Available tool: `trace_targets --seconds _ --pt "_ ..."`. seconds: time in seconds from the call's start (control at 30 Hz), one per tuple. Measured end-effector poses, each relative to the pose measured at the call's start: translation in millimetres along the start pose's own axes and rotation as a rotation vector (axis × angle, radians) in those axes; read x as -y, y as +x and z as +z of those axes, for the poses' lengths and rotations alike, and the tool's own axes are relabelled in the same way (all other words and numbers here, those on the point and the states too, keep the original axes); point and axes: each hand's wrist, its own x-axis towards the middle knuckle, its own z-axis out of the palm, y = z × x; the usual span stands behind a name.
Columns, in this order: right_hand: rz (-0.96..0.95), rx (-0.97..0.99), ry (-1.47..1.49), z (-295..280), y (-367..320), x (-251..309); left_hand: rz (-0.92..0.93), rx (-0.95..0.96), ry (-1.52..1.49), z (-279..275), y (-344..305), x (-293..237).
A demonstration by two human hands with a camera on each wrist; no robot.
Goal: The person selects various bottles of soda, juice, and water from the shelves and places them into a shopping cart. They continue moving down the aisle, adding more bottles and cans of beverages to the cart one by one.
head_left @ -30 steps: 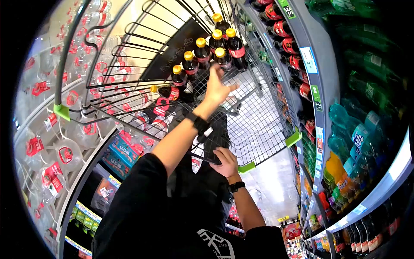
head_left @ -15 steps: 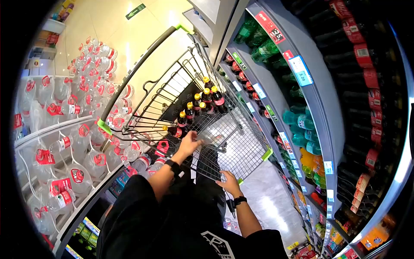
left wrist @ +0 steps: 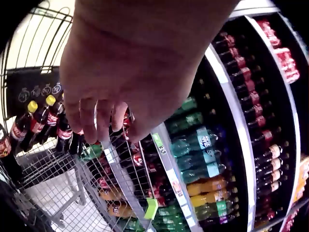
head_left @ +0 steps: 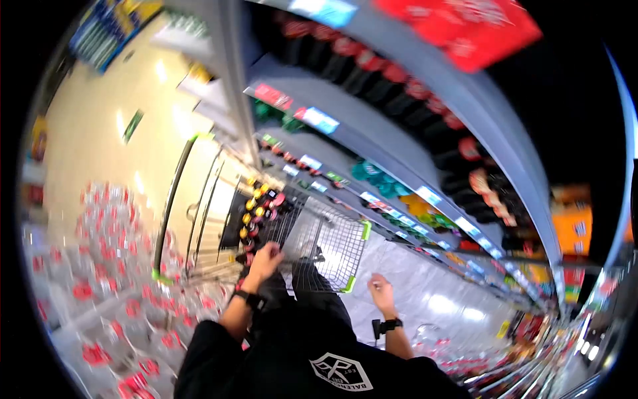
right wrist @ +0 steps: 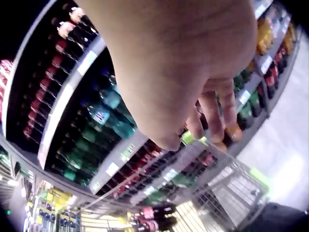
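Observation:
A wire shopping cart (head_left: 342, 247) with green corner pieces stands in front of me. Several dark cola bottles (head_left: 258, 211) with yellow caps are grouped at its far left end, by a black panel (left wrist: 34, 89). My left hand (head_left: 266, 261) hovers over the cart's near side, close to those bottles, its fingers loosely bent and holding nothing. Off the cart's right corner, my right hand (head_left: 382, 294) hangs in the air with relaxed fingers and nothing in it. The right wrist view shows the fingers (right wrist: 211, 113) extending loosely above the cart.
Drink shelves (head_left: 372, 126) run along the far and right side, close beside the cart. Packs of clear bottles with red labels (head_left: 126, 292) are massed at the left. Pale floor (head_left: 80, 143) shows beyond the cart, and grey floor (head_left: 432, 292) to its right.
My left hand has drawn back from the bottles toward me. The right hand has left the cart's near edge and moved right. The head view has swung toward the shelves, and the cart appears smaller.

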Motion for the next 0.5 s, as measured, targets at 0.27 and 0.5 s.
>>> trace_targets --seconds 0.27,0.5 --pt "-0.346 -0.745 0.081 -138 56 146 0.205 0.45 0.64 -29 -36 -31" --pt "-0.468 -1.196 0.262 -229 115 239 0.393 0.39 0.675 -37 -29 -113"
